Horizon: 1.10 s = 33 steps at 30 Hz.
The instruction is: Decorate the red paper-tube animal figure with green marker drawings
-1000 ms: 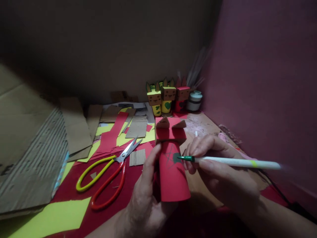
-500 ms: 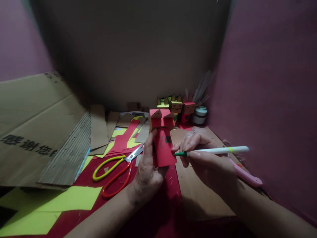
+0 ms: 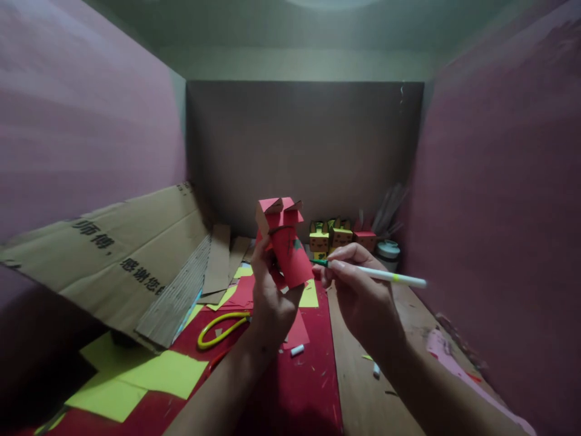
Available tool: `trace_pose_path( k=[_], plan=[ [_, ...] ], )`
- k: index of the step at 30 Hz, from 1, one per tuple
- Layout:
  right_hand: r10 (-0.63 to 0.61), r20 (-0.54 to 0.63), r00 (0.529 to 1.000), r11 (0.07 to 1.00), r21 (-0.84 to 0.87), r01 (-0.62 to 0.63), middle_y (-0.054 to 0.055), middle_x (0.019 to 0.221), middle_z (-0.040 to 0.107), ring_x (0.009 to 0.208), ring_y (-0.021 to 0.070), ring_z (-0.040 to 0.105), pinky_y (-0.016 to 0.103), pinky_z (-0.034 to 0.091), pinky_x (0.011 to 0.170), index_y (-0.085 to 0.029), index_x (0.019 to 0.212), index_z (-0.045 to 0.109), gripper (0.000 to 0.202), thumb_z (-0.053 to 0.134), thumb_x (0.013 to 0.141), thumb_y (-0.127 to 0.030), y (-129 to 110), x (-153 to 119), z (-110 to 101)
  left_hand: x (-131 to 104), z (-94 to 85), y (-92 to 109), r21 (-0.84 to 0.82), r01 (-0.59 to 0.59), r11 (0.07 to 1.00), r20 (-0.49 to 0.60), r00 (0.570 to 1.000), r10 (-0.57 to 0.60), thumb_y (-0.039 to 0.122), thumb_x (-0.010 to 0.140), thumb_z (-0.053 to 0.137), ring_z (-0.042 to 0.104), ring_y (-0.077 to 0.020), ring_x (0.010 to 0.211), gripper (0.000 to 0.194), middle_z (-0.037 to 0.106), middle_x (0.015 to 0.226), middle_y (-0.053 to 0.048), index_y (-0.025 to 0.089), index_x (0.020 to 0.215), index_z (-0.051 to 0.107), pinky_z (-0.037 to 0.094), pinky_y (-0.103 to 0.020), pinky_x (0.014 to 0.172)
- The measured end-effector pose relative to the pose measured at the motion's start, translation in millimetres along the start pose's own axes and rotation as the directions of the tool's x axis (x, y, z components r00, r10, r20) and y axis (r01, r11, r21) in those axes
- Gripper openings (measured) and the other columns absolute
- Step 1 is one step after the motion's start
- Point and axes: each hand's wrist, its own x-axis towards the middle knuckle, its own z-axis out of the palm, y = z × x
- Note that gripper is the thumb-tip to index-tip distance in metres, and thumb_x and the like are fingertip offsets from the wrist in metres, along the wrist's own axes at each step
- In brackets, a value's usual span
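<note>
My left hand grips a red paper figure with a boxy head, two folded ear flaps on top and a curved body bearing dark green marks. Between the fingers of my right hand is a white marker with a green tip and a yellow-green band. Its tip points at the figure's right side, close to the body; whether they touch I cannot tell. Scissors with yellow and red handles lie left of my left wrist, their blades hidden behind it.
Several small box-headed figures stand at the back beside a white jar. Printed cardboard leans on the left, above yellow paper sheets. A small white cap lies on the red surface. Pink walls rise on both sides.
The camera view has tilted up, showing the ceiling. Figure and left hand now appear further left and more tilted. The marker has swung, its rear end now lower than its tip.
</note>
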Motion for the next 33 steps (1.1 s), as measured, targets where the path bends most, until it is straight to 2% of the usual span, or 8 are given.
trace_pose_path(
  k=[4, 7, 13, 15, 17, 21, 27, 33],
  plan=[
    [-0.070, 0.064, 0.996, 0.990, -0.119, 0.077, -0.004, 0.072, 0.071, 0.071, 0.0128, 0.063, 0.028, 0.047, 0.071, -0.025, 0.085, 0.073, 0.007, 0.072, 0.085, -0.018, 8.7, -3.8, -1.1, -7.5, -1.8, 3.0, 0.032, 0.024, 0.999, -0.029, 0.999, -0.023, 0.015, 0.079, 0.080, 0.070, -0.0219, 0.098, 0.070, 0.062, 0.125, -0.010, 0.028, 0.139, 0.045, 0.060, -0.032, 0.075],
    [-0.072, 0.065, 0.995, 0.983, -0.165, 0.082, -0.004, 0.076, 0.072, 0.073, 0.0132, 0.065, 0.028, 0.048, 0.070, -0.026, 0.087, 0.072, 0.007, 0.071, 0.088, -0.018, 13.3, -10.0, -3.3, -15.1, -3.7, 5.8, 0.056, 0.059, 0.997, -0.005, 0.998, -0.059, 0.019, 0.080, 0.080, 0.071, -0.0230, 0.095, 0.058, 0.064, 0.118, -0.010, 0.025, 0.131, 0.052, 0.060, -0.033, 0.073],
    [-0.048, 0.012, 0.999, 0.975, -0.217, 0.050, -0.004, 0.073, 0.071, 0.071, 0.0138, 0.066, 0.029, 0.050, 0.069, -0.024, 0.082, 0.069, 0.009, 0.069, 0.085, -0.016, 17.8, -17.2, -5.3, -17.2, -8.5, 6.6, 0.136, 0.011, 0.991, 0.045, 0.999, -0.017, 0.026, 0.084, 0.077, 0.069, -0.0226, 0.097, 0.059, 0.061, 0.122, -0.008, 0.029, 0.137, 0.051, 0.060, -0.033, 0.072],
    [-0.053, 0.010, 0.999, 0.975, -0.213, 0.054, -0.004, 0.072, 0.070, 0.070, 0.0139, 0.064, 0.029, 0.050, 0.068, -0.024, 0.081, 0.068, 0.008, 0.069, 0.083, -0.016, 18.8, -20.0, -5.4, -17.9, -10.0, 6.0, 0.162, -0.009, 0.987, 0.060, 0.998, -0.001, 0.028, 0.085, 0.076, 0.068, -0.0223, 0.095, 0.053, 0.062, 0.120, -0.009, 0.028, 0.133, 0.053, 0.058, -0.033, 0.070],
    [-0.055, 0.005, 0.998, 0.978, -0.202, 0.055, -0.003, 0.071, 0.070, 0.068, 0.0137, 0.063, 0.029, 0.049, 0.066, -0.024, 0.082, 0.068, 0.008, 0.069, 0.083, -0.016, 19.5, -23.2, -4.9, -20.1, -11.5, 4.5, 0.173, -0.023, 0.985, 0.075, 0.997, 0.010, 0.028, 0.087, 0.074, 0.067, -0.0229, 0.095, 0.046, 0.064, 0.116, -0.008, 0.026, 0.129, 0.055, 0.058, -0.035, 0.074],
    [-0.057, 0.018, 0.998, 0.969, -0.241, 0.060, -0.002, 0.075, 0.069, 0.072, 0.0146, 0.064, 0.030, 0.050, 0.069, -0.024, 0.083, 0.068, 0.009, 0.067, 0.084, -0.015, 20.6, -29.4, -2.9, -26.3, -13.8, -2.0, 0.147, 0.014, 0.989, 0.101, 0.994, -0.029, 0.027, 0.090, 0.070, 0.067, -0.0257, 0.106, 0.056, 0.064, 0.122, -0.010, 0.027, 0.141, 0.046, 0.056, -0.044, 0.091],
    [-0.067, 0.057, 0.996, 0.943, -0.322, 0.082, -0.004, 0.077, 0.068, 0.058, 0.0113, 0.055, 0.028, 0.046, 0.059, -0.026, 0.087, 0.066, 0.008, 0.068, 0.088, -0.018, 28.7, -36.1, -2.4, -27.3, -10.9, -9.9, 0.121, 0.067, 0.990, 0.091, 0.993, -0.078, 0.036, 0.093, 0.069, 0.067, -0.0280, 0.110, 0.056, 0.062, 0.125, -0.014, 0.025, 0.142, 0.044, 0.057, -0.049, 0.093],
    [-0.126, 0.086, 0.988, 0.917, -0.371, 0.149, -0.002, 0.086, 0.072, 0.063, 0.0123, 0.060, 0.027, 0.048, 0.060, -0.027, 0.091, 0.065, 0.006, 0.067, 0.091, -0.021, 38.6, -35.0, -4.5, -31.6, -4.8, -15.8, 0.074, 0.140, 0.987, -0.001, 0.990, -0.141, 0.042, 0.089, 0.073, 0.066, -0.0275, 0.110, 0.062, 0.063, 0.125, -0.012, 0.026, 0.142, 0.045, 0.056, -0.048, 0.096]
  ],
)
